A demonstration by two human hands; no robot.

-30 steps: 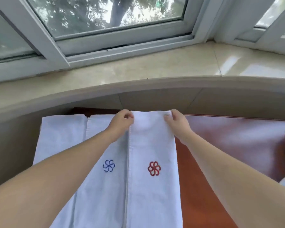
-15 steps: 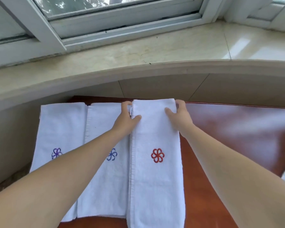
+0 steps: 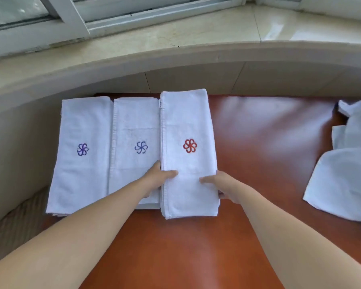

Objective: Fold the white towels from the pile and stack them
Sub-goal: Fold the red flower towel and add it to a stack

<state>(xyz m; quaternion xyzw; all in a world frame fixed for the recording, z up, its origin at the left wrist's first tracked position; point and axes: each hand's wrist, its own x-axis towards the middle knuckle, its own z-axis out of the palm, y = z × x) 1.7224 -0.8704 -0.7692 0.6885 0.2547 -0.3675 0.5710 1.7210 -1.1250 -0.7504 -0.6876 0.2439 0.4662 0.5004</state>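
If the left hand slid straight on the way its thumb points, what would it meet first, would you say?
Probably the right hand: the left hand's thumb points rightward across the red-flower towel toward the right thumb, with only bare towel between them.

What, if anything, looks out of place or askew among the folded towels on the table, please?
Only a small thing: the red-flower towel, held at both long edges by the left hand and right hand, sits out of line. Its far and near ends stick out past the blue-flower towel beside it.

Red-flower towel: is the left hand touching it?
Touching. Head view shows the left hand gripping the left edge of the red-flower towel, thumb lying on top of the cloth.
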